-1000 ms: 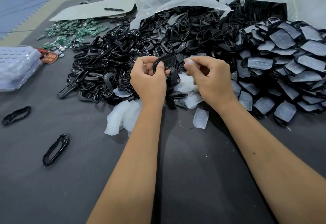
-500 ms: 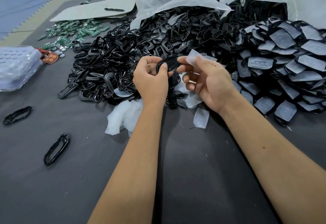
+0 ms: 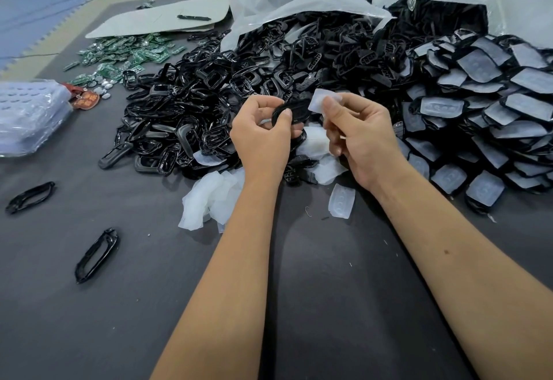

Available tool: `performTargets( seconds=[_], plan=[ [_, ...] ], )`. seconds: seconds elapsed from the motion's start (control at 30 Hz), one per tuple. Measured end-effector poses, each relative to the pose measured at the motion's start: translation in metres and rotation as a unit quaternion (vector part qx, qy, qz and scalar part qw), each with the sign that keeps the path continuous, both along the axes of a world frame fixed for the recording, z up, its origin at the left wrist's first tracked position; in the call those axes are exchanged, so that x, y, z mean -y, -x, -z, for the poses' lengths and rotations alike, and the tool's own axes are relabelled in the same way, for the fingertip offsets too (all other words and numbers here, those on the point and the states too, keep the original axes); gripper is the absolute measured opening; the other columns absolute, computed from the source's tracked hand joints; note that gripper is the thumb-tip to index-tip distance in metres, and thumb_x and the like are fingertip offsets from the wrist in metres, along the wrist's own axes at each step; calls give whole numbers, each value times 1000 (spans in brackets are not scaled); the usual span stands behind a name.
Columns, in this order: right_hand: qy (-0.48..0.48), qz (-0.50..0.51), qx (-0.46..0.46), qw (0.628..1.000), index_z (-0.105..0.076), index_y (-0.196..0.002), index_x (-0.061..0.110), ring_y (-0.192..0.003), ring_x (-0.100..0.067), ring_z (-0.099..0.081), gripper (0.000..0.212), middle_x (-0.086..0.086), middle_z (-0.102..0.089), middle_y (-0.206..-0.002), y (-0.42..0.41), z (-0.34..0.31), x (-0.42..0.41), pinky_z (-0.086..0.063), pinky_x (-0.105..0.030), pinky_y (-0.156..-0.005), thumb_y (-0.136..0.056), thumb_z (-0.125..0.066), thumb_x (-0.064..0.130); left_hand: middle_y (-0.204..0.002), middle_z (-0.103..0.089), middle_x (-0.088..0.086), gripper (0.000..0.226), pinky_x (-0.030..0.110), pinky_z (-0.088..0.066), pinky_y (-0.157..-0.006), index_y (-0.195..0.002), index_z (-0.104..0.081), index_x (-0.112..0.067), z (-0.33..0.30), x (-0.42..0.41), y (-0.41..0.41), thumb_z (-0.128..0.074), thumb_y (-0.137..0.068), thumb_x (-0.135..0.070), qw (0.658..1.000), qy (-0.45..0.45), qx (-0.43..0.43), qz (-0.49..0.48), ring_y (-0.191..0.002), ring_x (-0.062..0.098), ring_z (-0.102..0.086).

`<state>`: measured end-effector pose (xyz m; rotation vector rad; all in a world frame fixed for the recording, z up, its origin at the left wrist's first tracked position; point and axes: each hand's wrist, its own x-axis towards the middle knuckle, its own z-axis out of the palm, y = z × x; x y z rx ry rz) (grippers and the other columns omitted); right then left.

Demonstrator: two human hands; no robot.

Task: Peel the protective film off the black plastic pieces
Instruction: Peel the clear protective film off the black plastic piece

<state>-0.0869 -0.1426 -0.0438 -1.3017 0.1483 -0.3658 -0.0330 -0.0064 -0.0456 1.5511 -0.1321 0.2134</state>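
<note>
In the head view, the left hand (image 3: 263, 137) holds a black plastic piece (image 3: 291, 111) with its grip curled round it, thumb pressed on the near edge. Just right of that piece, the right hand (image 3: 359, 137) pinches a pale sheet of protective film (image 3: 324, 101) between thumb and forefinger; whether a corner still clings to the piece I cannot tell.

The main risk I judge is sorting. Below the piece lies a heap of discarded films (image 3: 209, 197) on the grey surface (image 3: 119, 304), left of it the pile of black frames (image 3: 194, 110), right of it the film-covered stack (image 3: 493, 116). A careless toss could land the stripped piece among covered ones, or static could keep the film stuck to the fingers.
</note>
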Motion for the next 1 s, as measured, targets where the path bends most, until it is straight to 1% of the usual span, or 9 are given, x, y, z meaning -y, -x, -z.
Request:
performTargets(
  seconds=[0.17,0.43,0.5,0.57,0.63,0.73,0.8,0.9,1.0],
  plan=[
    [34,13,9,999,-79,-104,14,-55,-14,-51,11,-1,-63,-69,1,0,-3,-43,-23,-46,-98,-71,11,-86,-71,10,15,37,-63,-62,-94,-65,-14,-2,0,1,-66,-91,1,1000,-9,-3,1,-59,26,-76],
    [131,28,16,991,-71,-130,11,-69,-15,-65,45,3,-75,-106,0,3,-3,-55,-26,-69,-89,-69,-6,-87,-72,11,12,29,-58,-55,-96,-64,-11,-1,0,1,-65,-92,1,999,2,6,-33,-58,22,-75],
    [136,29,20,990,-54,-149,9,-91,-14,-71,64,-5,-67,-131,-2,2,-3,-57,-27,-76,-90,-58,-16,-87,-70,12,12,29,-57,-55,-96,-62,-10,-1,-1,-1,-63,-92,2,998,17,9,-68,-58,20,-75],
    [163,16,40,986,-30,-162,13,-121,-13,-65,81,-8,-40,-162,-2,2,-2,-59,-29,-86,-90,-49,-21,-88,-69,17,13,33,-59,-58,-96,-61,-10,0,-2,-3,-62,-92,3,995,36,8,-90,-57,21,-74],
    [283,47,31,957,-33,-162,19,-130,-11,-60,83,-5,-28,-169,-2,1,-1,-62,-30,-86,-89,-46,-20,-90,-68,19,14,32,-59,-57,-95,-61,-10,0,-2,-3,-62,-92,3,994,43,10,-99,-56,21,-74],
    [479,136,28,867,-73,-124,13,-111,-19,-63,39,-9,-64,-135,-1,4,1,-58,-36,-90,-90,-65,-5,-89,-66,17,16,29,-57,-55,-93,-60,-12,0,-1,-3,-62,-92,3,994,41,14,-102,-55,20,-73],
    [570,100,7,815,-79,-99,16,-107,-25,-55,13,-2,-71,-104,0,4,1,-44,-33,-96,-88,-80,23,-89,-66,17,16,28,-56,-54,-93,-61,-12,0,-1,-3,-62,-92,3,994,44,13,-102,-55,20,-73],
    [616,38,-44,785,-75,-89,22,-106,-22,-46,29,2,-62,-96,-1,4,2,-38,-31,-93,-80,-85,49,-86,-66,15,14,26,-54,-53,-94,-61,-10,0,-1,-3,-62,-92,4,994,45,12,-103,-55,20,-73],
    [599,32,-40,799,-69,-81,23,-99,-19,-50,26,4,-60,-92,-2,4,4,-39,-33,-84,-81,-86,43,-88,-66,16,15,33,-58,-53,-94,-61,-10,-1,-1,-3,-62,-92,4,994,49,6,-100,-56,22,-73]
  ],
)
